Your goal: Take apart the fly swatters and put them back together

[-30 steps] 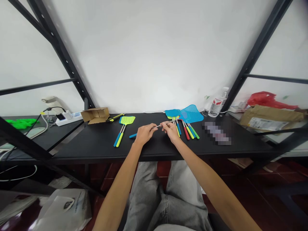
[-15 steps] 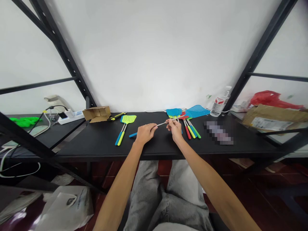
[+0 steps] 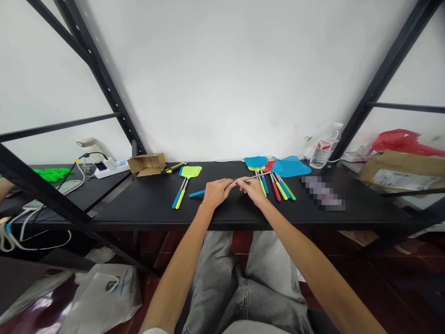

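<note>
Both hands grip a blue fly swatter (image 3: 291, 167) held sideways above the black table. Its blue handle (image 3: 197, 193) sticks out left of my left hand (image 3: 217, 192), whose fingers are closed around it. My right hand (image 3: 252, 189) pinches the thin metal rod close beside the left, thumbs nearly touching. The rod runs on to the blue mesh head at right. Behind and beside my right hand lie several fly swatters (image 3: 280, 188) with red, yellow, blue and green handles. To the left, a yellow-green swatter (image 3: 186, 183) lies over a blue one.
On the black table (image 3: 139, 204) stand an open cardboard box (image 3: 148, 164), a yellow-black cutter (image 3: 174, 167) and a water bottle (image 3: 325, 147). A blurred patch lies at right. Shelf posts frame both sides. A power strip (image 3: 111, 169) and part of another person's arm (image 3: 4, 188) show at left.
My hands have come together along the rod, the right sliding towards the left. The blue mesh head now looks lower and flatter. The view has shifted slightly; an arm appears at the left edge.
</note>
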Tool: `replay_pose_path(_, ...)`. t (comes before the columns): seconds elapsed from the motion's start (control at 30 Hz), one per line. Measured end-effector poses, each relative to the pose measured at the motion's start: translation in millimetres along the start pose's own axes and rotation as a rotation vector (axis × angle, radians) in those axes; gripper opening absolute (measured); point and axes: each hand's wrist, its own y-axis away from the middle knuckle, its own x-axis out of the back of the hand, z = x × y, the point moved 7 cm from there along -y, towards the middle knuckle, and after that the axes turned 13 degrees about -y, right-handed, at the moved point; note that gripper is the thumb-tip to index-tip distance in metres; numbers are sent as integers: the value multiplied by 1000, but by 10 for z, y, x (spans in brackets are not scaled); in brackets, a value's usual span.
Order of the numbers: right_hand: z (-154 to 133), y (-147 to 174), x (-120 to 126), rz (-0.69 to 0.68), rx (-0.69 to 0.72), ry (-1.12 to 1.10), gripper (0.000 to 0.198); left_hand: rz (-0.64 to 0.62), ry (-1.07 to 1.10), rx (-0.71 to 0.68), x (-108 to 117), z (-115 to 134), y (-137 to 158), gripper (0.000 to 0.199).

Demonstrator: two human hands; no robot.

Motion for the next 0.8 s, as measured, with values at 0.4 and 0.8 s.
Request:
replay_pose_path(0.4,45,-41,212,286,22,-119,46,15,-32,57,-33,-114,-8,38)
replay_pose_path(0.8,-52,-1,453,511,177,-219,48,48,-92,114,11,-255,12,37)
